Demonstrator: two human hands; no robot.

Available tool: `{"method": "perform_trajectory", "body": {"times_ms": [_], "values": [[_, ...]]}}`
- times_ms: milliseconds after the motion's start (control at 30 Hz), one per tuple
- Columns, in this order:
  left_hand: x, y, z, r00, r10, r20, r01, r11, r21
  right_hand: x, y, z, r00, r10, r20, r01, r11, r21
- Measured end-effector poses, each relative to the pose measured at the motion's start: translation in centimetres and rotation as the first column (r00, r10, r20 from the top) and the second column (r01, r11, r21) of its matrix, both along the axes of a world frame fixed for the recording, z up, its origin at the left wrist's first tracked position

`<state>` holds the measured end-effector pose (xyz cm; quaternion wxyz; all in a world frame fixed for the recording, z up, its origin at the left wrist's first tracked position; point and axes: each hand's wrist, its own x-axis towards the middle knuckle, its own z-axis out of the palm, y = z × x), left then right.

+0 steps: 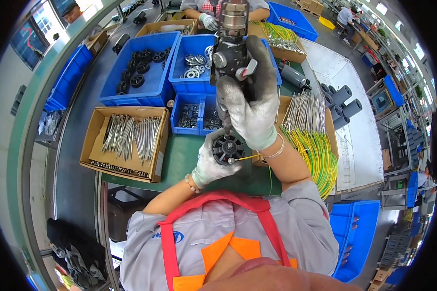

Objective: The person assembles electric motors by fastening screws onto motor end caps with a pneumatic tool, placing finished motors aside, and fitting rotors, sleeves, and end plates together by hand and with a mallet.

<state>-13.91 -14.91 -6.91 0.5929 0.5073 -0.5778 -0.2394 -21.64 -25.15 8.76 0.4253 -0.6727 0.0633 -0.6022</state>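
My gloved right hand (260, 114) is wrapped round a dark pneumatic screwdriver (228, 51), held upright with its bit end pointing down. Below it, my gloved left hand (206, 167) grips a round black slotted part (223, 154) from the left and underneath. The driver's lower end meets the part's upper edge; whether it is seated on a fastener I cannot tell. A yellow-green wire (247, 157) runs from a small silver terminal on the part toward the right.
Blue bins hold black wheel-like parts (137, 65), metal rings (195, 60) and small hardware (188, 116). Cardboard boxes with metal rods stand left (131, 136) and right (303, 111), yellow-green wires (320, 167) hanging from the right one. Grey tubes (342, 94) lie beyond. A co-worker's gloved hand (209, 22) shows opposite.
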Motion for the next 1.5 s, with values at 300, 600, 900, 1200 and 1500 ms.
{"method": "perform_trajectory", "body": {"times_ms": [300, 600, 900, 1200, 1500], "values": [[-0.1, 0.3, -0.2, 0.998, -0.040, -0.051, 0.041, 0.999, 0.020, -0.4, 0.6, 0.2, 1.000, 0.009, -0.019, -0.008, 0.997, 0.078], [-0.1, -0.2, -1.1, 1.000, 0.021, 0.014, -0.020, 0.998, -0.055, -0.7, -0.1, 1.0, 0.944, 0.304, -0.130, -0.222, 0.875, 0.430], [0.5, -0.1, 0.5, 0.996, -0.016, -0.088, 0.015, 1.000, -0.014, -4.4, 3.5, -0.6, 0.890, 0.421, -0.174, -0.380, 0.897, 0.225], [0.1, 0.3, 0.4, 0.997, 0.000, -0.079, -0.004, 0.999, -0.050, -5.1, 4.7, -1.7, 0.919, 0.356, -0.169, -0.303, 0.912, 0.277], [0.1, 0.1, 0.0, 0.992, -0.019, -0.125, 0.007, 0.996, -0.089, -5.6, 3.1, -1.6, 0.847, 0.442, -0.294, -0.397, 0.895, 0.201]]}}
